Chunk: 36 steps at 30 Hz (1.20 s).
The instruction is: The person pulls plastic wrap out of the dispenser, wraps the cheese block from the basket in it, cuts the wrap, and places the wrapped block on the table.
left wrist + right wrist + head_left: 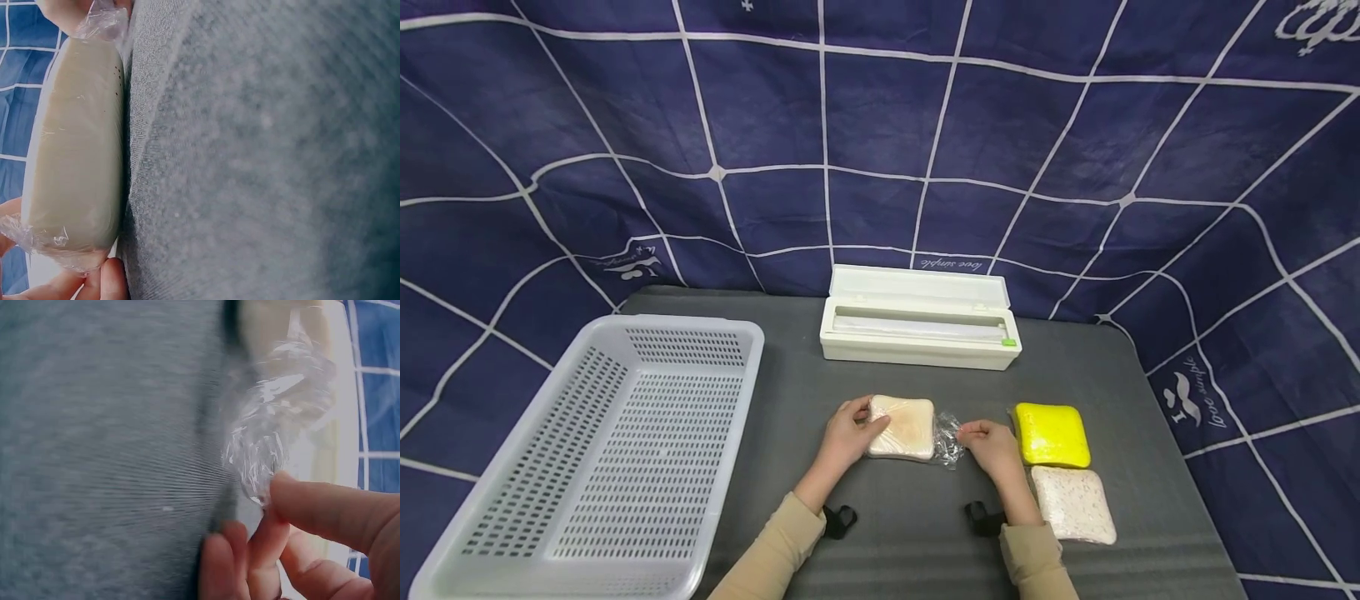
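Observation:
A pale, toast-shaped slice [910, 427] lies on the dark table, wrapped in clear cling film. My left hand [848, 429] grips its left edge, thumb over the top face. In the left wrist view, fingers [56, 287] touch the gathered film at the near end of the slice [78, 144]. At the slice's right side, loose cling film [948, 439] sticks out, crumpled. My right hand [992, 446] pinches the tip of that film between thumb and forefinger, which the right wrist view shows close up with the film [269, 437] bunched above.
Behind the hands stands a white cling film box [921, 354], lid up, a roll inside. A large white perforated basket [748, 367] occupies the left. Right of my right hand lie a yellow wrapped slice [1052, 435] and a speckled one [1073, 505]. A blue checked cloth [880, 125] hangs behind.

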{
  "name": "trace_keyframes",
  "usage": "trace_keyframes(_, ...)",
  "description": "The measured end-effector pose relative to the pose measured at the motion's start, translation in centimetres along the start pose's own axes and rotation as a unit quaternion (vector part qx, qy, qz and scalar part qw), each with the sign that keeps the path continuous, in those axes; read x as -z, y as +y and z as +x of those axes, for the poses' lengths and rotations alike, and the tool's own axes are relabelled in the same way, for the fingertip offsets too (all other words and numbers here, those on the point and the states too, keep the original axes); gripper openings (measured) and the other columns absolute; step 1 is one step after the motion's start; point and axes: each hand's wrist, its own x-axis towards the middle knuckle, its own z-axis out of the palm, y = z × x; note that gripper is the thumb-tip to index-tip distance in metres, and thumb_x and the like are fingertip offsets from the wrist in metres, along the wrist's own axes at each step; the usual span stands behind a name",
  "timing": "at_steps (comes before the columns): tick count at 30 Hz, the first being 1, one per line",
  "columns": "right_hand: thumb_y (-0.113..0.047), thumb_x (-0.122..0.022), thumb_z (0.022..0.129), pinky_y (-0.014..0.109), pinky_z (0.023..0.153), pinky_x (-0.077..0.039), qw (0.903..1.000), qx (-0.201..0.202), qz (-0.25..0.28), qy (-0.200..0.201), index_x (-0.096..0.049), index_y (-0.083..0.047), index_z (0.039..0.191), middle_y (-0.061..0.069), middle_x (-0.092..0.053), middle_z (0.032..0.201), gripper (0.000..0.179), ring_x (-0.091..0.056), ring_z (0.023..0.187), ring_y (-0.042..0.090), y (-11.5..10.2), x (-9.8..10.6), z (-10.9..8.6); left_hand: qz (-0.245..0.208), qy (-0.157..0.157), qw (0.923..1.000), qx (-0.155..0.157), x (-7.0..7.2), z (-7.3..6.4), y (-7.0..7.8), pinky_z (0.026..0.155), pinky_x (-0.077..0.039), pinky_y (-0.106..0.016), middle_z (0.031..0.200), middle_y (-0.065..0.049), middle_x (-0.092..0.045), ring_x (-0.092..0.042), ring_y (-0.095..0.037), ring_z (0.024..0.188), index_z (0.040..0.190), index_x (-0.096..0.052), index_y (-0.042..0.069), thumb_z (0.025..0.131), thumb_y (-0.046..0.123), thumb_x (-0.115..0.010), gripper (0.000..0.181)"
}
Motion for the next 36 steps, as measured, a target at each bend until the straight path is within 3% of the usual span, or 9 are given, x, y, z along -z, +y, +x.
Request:
trace_keyframes(3, -0.009, -0.063, 0.095, 0.035, 0.073, -0.06, 0.9951, -0.018, 0.096, -0.017, -0.067, 0.009, 0.106, 0.021, -0.07, 0.097, 0.021, -0.069, 0.079, 0.019, -0.2, 0.3, -0.2, -0.005, 0.004, 1.0, -0.006, 0.0, -0.1, -0.1, 0.09, -0.057, -0.04, 0.117, -0.022, -0.059, -0.062, -0.036, 0.11, 0.134, -0.053, -0.009, 0.09, 0.021, -0.073, 0.057)
trace_keyframes(9, -0.008, -0.057, 0.099, 0.026, 0.076, -0.06, 0.9572, -0.071, 0.278, -0.04, -0.058, 0.011, 0.122, 0.011, -0.071, 0.103, 0.03, -0.068, 0.078, 0.008, -0.3, 0.1, -0.6, -0.011, 0.015, 0.9998, -0.01, -0.2, -0.1, -0.1, 0.091, -0.056, -0.039, 0.118, -0.022, -0.059, -0.063, -0.036, 0.111, 0.134, -0.055, -0.008, 0.089, 0.021, -0.074, 0.057)
trace_keyframes(13, -0.01, -0.057, 0.099, 0.018, 0.077, -0.057, 0.9409, -0.068, 0.331, -0.026, -0.057, 0.01, 0.128, 0.01, -0.072, 0.11, 0.035, -0.067, 0.083, 0.002, -0.7, -0.9, -0.9, -0.025, 0.017, 0.9995, -0.005, -0.3, -0.2, -0.1, 0.092, -0.056, -0.039, 0.121, -0.023, -0.058, -0.062, -0.036, 0.113, 0.134, -0.055, -0.008, 0.089, 0.02, -0.074, 0.057)
trace_keyframes(18, -0.013, -0.059, 0.099, 0.02, 0.087, -0.055, 0.9432, -0.039, 0.33, -0.008, -0.061, 0.006, 0.129, 0.019, -0.064, 0.129, 0.035, -0.065, 0.102, 0.007, -1.8, -2.2, -1.5, -0.031, 0.019, 0.9993, -0.003, -0.2, -0.3, -0.1, 0.093, -0.055, -0.038, 0.122, -0.023, -0.058, -0.061, -0.037, 0.114, 0.135, -0.054, -0.008, 0.09, 0.021, -0.074, 0.057)
trace_keyframes(24, -0.014, -0.061, 0.097, 0.038, 0.1, -0.051, 0.9643, 0.018, 0.261, 0.038, -0.066, -0.002, 0.126, 0.016, -0.064, 0.131, 0.031, -0.061, 0.121, 0.026, -2.9, -3.5, -2.6, -0.038, 0.032, 0.9988, 0.001, -0.3, -0.4, 0.0, 0.092, -0.056, -0.038, 0.12, -0.022, -0.059, -0.063, -0.036, 0.112, 0.133, -0.056, -0.007, 0.089, 0.02, -0.075, 0.055)
trace_keyframes(29, -0.001, -0.062, 0.092, 0.043, 0.091, -0.055, 0.9777, 0.156, 0.109, 0.088, -0.07, 0.0, 0.119, 0.014, -0.068, 0.125, 0.028, -0.063, 0.117, 0.031, -3.5, -4.9, -3.8, -0.036, 0.047, 0.9982, 0.003, -0.3, -0.4, 0.0, 0.09, -0.057, -0.038, 0.117, -0.021, -0.06, -0.064, -0.036, 0.11, 0.131, -0.059, -0.007, 0.087, 0.019, -0.076, 0.053)
trace_keyframes(31, 0.004, -0.063, 0.089, 0.044, 0.087, -0.056, 0.9652, 0.234, 0.008, 0.116, -0.07, 0.005, 0.116, 0.017, -0.067, 0.125, 0.028, -0.064, 0.114, 0.033, -3.6, -5.7, -4.4, -0.033, 0.049, 0.9982, 0.004, -0.4, -0.3, 0.0, 0.09, -0.057, -0.039, 0.117, -0.021, -0.06, -0.064, -0.036, 0.11, 0.131, -0.059, -0.007, 0.087, 0.02, -0.076, 0.054)
trace_keyframes(33, 0.007, -0.063, 0.085, 0.045, 0.084, -0.056, 0.9401, 0.297, -0.087, 0.143, -0.068, 0.01, 0.115, 0.021, -0.065, 0.127, 0.03, -0.062, 0.112, 0.035, -3.6, -6.5, -5.0, -0.029, 0.049, 0.9983, 0.007, -0.4, -0.2, 0.0, 0.09, -0.057, -0.039, 0.117, -0.021, -0.06, -0.064, -0.037, 0.11, 0.131, -0.059, -0.006, 0.087, 0.021, -0.076, 0.055)
trace_keyframes(36, 0.008, -0.063, 0.081, 0.046, 0.089, -0.055, 0.9076, 0.344, -0.177, 0.163, -0.065, 0.014, 0.116, 0.028, -0.061, 0.129, 0.036, -0.059, 0.112, 0.038, -3.7, -7.6, -5.6, -0.026, 0.048, 0.9985, 0.011, -0.5, -0.2, 0.0, 0.091, -0.057, -0.039, 0.119, -0.022, -0.059, -0.063, -0.038, 0.112, 0.131, -0.058, -0.006, 0.087, 0.022, -0.076, 0.055)
